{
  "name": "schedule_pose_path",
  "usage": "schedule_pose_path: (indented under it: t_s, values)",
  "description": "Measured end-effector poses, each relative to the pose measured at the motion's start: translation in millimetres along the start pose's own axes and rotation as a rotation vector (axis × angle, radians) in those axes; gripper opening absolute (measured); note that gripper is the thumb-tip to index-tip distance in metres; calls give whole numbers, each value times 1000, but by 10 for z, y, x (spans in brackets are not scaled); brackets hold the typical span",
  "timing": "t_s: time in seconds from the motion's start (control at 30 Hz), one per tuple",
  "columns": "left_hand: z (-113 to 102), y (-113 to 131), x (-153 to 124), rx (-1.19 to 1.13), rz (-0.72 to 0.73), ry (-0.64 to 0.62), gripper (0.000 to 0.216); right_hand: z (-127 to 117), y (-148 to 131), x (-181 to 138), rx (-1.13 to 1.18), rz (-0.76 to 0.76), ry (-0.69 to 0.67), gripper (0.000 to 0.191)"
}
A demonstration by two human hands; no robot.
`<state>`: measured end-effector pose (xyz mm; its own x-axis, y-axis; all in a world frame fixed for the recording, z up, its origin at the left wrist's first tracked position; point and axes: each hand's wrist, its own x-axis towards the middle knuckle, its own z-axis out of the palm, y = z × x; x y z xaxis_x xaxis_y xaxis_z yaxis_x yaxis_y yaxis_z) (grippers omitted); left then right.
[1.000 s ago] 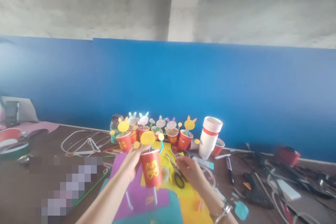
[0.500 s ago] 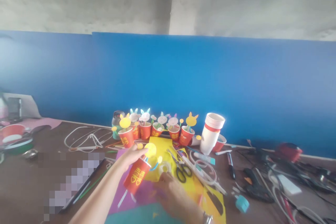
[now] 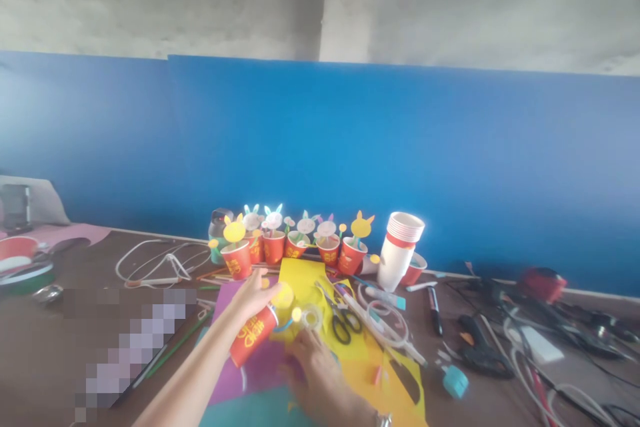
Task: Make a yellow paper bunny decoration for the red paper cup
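Note:
My left hand grips a red paper cup that is tipped onto its side, its mouth toward the right. Yellow paper discs on a blue strip poke out of the cup's mouth. My right hand lies low over the yellow paper sheet and purple sheet, just below a roll of clear tape; its fingers look loosely curled and blurred. Black-handled scissors lie to the right of the tape.
A row of several red cups with paper bunny toppers stands at the back by the blue wall. A stack of white cups stands to their right. Markers, a glue gun, cables and white tubing litter the brown table.
My left hand has tipped the red cup from upright to nearly on its side and lowered it. My right hand left the scissors and came down toward the paper sheets near the tape.

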<state>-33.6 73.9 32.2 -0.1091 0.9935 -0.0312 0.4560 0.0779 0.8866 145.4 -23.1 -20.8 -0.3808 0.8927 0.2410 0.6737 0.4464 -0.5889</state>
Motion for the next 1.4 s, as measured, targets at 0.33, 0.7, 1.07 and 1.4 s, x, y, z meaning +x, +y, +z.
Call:
schedule_pose_path:
  t_s: [0.33, 0.7, 1.07, 1.4]
  values:
    - [75, 109, -70, 184, 256, 72, 49, 26, -89, 5, -23, 135, -21, 16]
    - [97, 283, -201, 19, 515, 123, 31, -44, -102, 10, 80, 89, -1, 19]
    - [258, 465, -548, 43, 292, -384, 30, -754, -19, 233, 222, 45, 303, 11]
    - [491, 390, -546, -199, 191, -308, 16, -1144, 475, 275, -297, 357, 210, 29]
